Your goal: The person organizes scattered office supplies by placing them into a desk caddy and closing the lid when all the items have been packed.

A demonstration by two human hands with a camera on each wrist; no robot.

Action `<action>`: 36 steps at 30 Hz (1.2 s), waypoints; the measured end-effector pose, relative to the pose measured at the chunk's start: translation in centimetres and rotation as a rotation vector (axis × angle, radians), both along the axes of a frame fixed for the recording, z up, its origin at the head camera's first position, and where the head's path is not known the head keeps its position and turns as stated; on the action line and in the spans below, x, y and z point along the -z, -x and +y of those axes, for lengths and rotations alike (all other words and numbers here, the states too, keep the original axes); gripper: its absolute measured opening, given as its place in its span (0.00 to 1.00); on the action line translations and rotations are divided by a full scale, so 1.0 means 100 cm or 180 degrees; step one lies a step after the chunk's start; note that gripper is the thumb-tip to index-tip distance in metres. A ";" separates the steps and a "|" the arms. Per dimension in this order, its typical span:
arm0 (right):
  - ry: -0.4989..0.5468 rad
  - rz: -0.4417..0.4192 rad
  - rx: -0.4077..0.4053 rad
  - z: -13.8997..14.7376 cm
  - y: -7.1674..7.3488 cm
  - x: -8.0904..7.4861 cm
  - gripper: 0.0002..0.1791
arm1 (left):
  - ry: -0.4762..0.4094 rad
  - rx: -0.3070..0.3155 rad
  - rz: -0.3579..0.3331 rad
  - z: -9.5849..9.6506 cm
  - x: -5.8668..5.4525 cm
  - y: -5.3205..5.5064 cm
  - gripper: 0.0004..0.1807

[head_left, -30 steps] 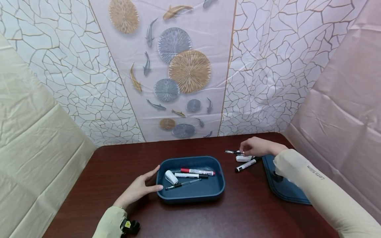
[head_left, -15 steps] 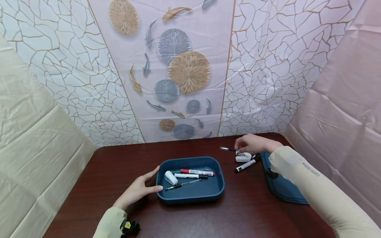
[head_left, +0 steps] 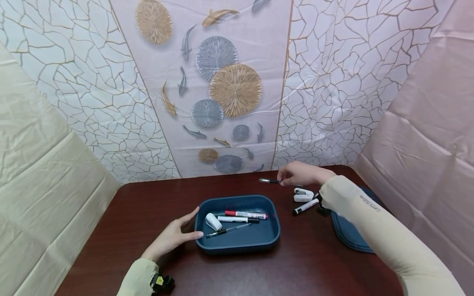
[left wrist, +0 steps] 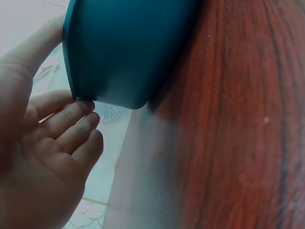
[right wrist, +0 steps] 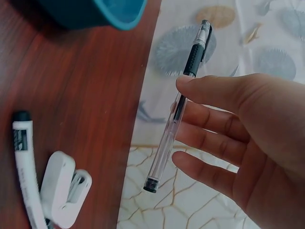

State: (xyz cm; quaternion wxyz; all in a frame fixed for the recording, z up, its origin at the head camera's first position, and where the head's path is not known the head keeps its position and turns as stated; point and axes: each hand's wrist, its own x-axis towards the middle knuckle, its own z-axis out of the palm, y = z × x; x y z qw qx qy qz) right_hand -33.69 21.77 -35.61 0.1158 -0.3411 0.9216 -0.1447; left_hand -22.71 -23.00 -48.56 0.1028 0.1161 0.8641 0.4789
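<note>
My right hand [head_left: 300,173] pinches a clear gel pen [right wrist: 193,59] with black grip and clip, thumb against fingertips, at the back of the table. In the head view the pen's capped end points left. My left hand [head_left: 174,234] rests on the left end of a dark blue tray [head_left: 255,241], thumb and fingers spread along its rim. Inside the tray lie a red marker [head_left: 246,213], a black-capped white marker [head_left: 238,219], another gel pen [head_left: 227,230] and a small white rounded object [head_left: 213,221]. In the left wrist view the fingertips touch the tray's rim.
On the table's right lie a white marker with a black cap [head_left: 305,206] and a small white two-armed object [head_left: 303,195]. Farther right is a dark blue stacked tray or lid [head_left: 352,234], partly under the right forearm. A patterned cloth wall [head_left: 318,123] stands behind the table.
My right hand has lifted the gel pen and carried it left and back, away from the white object and marker. The left hand and tray have stayed put.
</note>
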 end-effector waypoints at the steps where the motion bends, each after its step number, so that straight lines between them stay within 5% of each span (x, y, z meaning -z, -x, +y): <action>1: -0.0015 0.0004 -0.0011 -0.004 0.001 -0.001 0.05 | 0.0006 -0.0006 0.0001 0.000 0.000 0.000 0.45; 19: -0.0035 -0.0033 -0.0362 -0.067 0.001 -0.017 0.06 | 0.0013 0.0006 0.0032 0.001 0.002 0.002 0.45; 36: -0.0141 -0.0119 -0.0616 -0.104 -0.002 -0.015 0.08 | 0.0032 -0.0023 0.0013 0.000 0.002 0.001 0.45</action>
